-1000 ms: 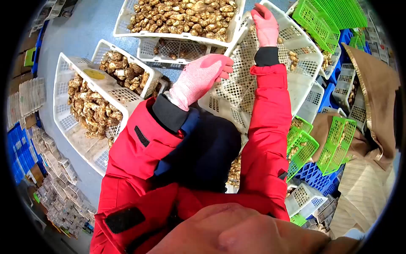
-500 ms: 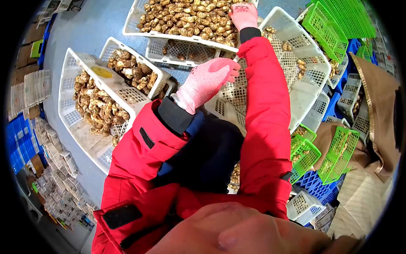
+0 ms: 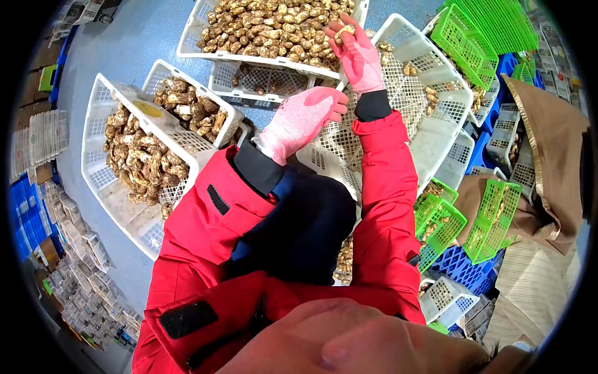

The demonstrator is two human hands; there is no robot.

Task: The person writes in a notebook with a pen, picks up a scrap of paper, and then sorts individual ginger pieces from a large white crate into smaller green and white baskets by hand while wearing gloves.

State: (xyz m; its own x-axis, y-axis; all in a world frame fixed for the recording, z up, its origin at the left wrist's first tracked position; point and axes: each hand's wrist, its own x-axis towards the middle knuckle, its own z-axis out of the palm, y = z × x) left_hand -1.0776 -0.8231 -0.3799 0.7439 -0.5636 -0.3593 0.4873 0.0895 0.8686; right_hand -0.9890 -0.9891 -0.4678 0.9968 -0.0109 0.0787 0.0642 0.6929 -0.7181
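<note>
My right hand [image 3: 360,62], in a pink glove, grips a small brown-and-cream lumpy piece [image 3: 344,33], tuber- or mushroom-like; its exact kind is unclear. It is held up at the right edge of a white crate [image 3: 249,57] heaped with similar pieces. Lower and to the left, my left hand [image 3: 302,121] hovers with its gloved fingers curled together. Its palm faces away, so anything inside is hidden. Beneath and right of my hands stands a large white mesh crate [image 3: 402,93] with a few scattered pieces inside.
Two white crates [image 3: 134,227] on the left hold larger brown pieces [image 3: 146,159]. Green baskets [image 3: 464,43] and blue pallets [image 3: 464,268] line the right side, beside a brown cloth [image 3: 545,143]. Stacked crates [image 3: 47,137] stand far left on the blue floor [image 3: 93,143].
My right hand has drawn back from the heaped crate and turned palm up, now showing a lumpy piece in its fingers. My left hand has barely moved.
</note>
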